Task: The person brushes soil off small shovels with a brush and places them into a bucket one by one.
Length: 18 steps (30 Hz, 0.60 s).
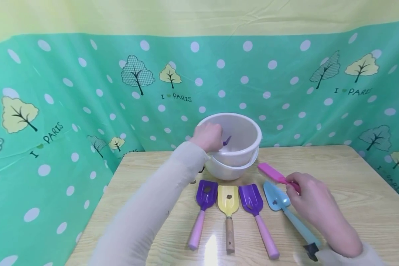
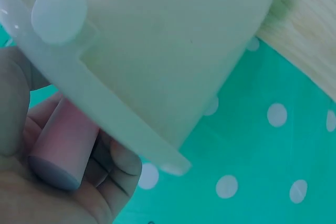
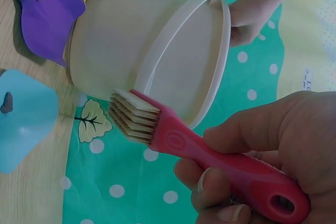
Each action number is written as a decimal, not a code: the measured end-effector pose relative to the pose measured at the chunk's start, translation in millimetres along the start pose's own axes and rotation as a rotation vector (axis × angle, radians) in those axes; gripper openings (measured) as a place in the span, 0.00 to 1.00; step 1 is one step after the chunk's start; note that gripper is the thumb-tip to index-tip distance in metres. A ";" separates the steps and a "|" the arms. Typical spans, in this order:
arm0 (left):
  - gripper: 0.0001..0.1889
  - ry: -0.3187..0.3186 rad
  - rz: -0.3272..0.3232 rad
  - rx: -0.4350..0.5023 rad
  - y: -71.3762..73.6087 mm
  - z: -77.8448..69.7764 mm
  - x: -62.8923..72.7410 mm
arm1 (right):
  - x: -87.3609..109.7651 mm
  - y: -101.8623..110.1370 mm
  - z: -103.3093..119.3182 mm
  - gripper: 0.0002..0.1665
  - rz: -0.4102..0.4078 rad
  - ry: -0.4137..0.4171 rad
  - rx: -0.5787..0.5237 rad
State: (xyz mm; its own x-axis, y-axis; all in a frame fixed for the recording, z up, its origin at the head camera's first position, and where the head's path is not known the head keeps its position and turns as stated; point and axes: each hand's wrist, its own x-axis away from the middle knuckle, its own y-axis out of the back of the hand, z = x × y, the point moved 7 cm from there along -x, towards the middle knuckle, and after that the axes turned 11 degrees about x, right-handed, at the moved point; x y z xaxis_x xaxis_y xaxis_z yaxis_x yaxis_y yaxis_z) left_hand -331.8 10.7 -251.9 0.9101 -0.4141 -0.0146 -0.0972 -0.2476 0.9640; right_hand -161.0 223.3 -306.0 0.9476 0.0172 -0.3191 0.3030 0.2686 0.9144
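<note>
While busy with both hands around the white bucket (image 1: 234, 159), seems to be partway through shifting garden tools in or out of it, probably at the pick-or-place step for two at once. Got the left hand (image 1: 208, 136) at the left side of the bucket's mouth, curled around a pink handle (image 2: 65, 142), plus a purple tool end (image 1: 227, 140) visible inside the bucket, likely part of the same tool. Can't tell which kind from that bit.

Holding a pink brush (image 1: 272, 173) in the right hand (image 1: 309, 195), clamped between thumb and fingers, just right of the bucket and apparently not touching it. Also spotted on the wooden table (image 1: 352, 177), on the bucket's near side: a purple shovel with a pink handle (image 1: 207, 197), a yellow shovel (image 1: 228, 203), a second purple shovel (image 1: 253, 201) and, toward the bucket's near right, a blue trowel (image 1: 277, 195).

Can't say which direction from this. If unloading, would lift the handle over the bucket's rim and set the brush down right of the bucket; if loading, would release the handle, then swing the brush in.
</note>
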 end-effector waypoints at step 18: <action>0.06 0.087 0.048 0.156 -17.8 -0.7 -7.0 | 2.6 -2.9 1.1 0.10 -0.012 0.007 -0.009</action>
State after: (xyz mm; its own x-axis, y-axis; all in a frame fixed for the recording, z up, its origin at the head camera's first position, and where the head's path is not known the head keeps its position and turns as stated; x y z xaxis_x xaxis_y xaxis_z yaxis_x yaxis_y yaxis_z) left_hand -336.2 18.5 -268.8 0.9337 -0.3528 0.0604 -0.1967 -0.3646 0.9102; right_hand -159.3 221.5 -309.2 0.9431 0.0206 -0.3318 0.3135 0.2772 0.9082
